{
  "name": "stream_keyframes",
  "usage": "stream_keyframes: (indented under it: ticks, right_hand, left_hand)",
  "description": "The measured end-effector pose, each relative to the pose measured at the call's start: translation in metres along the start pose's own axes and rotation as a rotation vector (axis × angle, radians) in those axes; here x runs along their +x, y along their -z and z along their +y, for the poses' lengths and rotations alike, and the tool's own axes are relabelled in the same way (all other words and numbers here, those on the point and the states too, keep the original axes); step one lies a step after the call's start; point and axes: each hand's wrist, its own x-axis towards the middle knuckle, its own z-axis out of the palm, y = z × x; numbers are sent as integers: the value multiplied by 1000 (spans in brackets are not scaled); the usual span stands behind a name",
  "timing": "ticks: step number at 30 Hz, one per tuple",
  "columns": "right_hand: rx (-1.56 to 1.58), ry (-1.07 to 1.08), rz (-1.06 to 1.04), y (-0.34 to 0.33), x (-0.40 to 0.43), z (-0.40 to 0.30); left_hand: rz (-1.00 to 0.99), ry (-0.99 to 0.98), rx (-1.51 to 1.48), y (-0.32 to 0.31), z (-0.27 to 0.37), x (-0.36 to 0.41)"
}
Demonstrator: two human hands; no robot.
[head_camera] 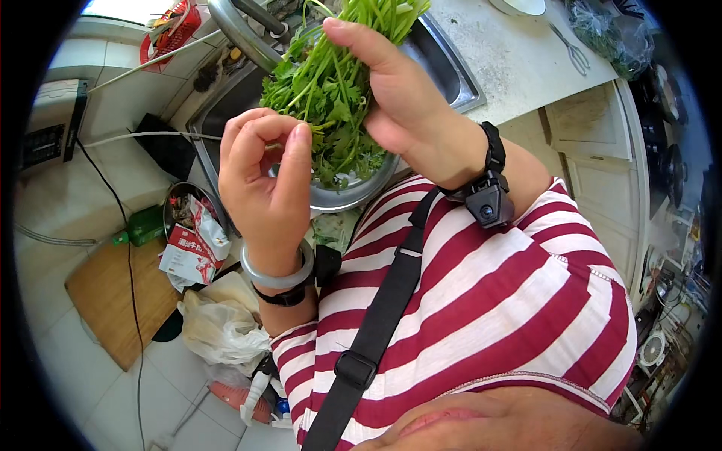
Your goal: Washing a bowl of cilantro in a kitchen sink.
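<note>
My right hand (403,96) holds a bunch of leafy green coriander (338,96), its stems pointing up and away and its leaves hanging down. At the near side of the leaves, my left hand (265,163) pinches a small yellowish sprig (315,128) between thumb and forefinger; its other fingers are curled. Below the bunch a round metal basin (338,202) shows its near rim; the leaves hide much of its inside. Around it is a stainless steel double sink (459,84), with a curved metal faucet (242,34) at the upper left.
A worktop (507,67) on the right bears a fork-like utensil (571,51), a white bowl (522,5) and a plastic bag of greens (612,42). At left are a waste bin (168,209), a green bottle (145,224), a wooden board (121,293) and a hanging black cable (133,282).
</note>
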Motion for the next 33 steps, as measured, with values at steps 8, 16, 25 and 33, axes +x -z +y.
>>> stream_keyframes:
  ticks: [8, 16, 25, 33]
  right_hand:
    - [27, -62, 6, 3, -1, 2]
    - [105, -145, 2, 9, 4, -5]
    - [95, -157, -67, 5, 9, -2]
    - [-2, -246, -149, 9, 8, -2]
  left_hand:
    - [34, 305, -453, 13, 6, -14]
    - [-245, 284, 33, 106, -4, -79]
    - [-110, 717, 197, 103, -44, -142]
    - [-133, -76, 129, 49, -12, -27]
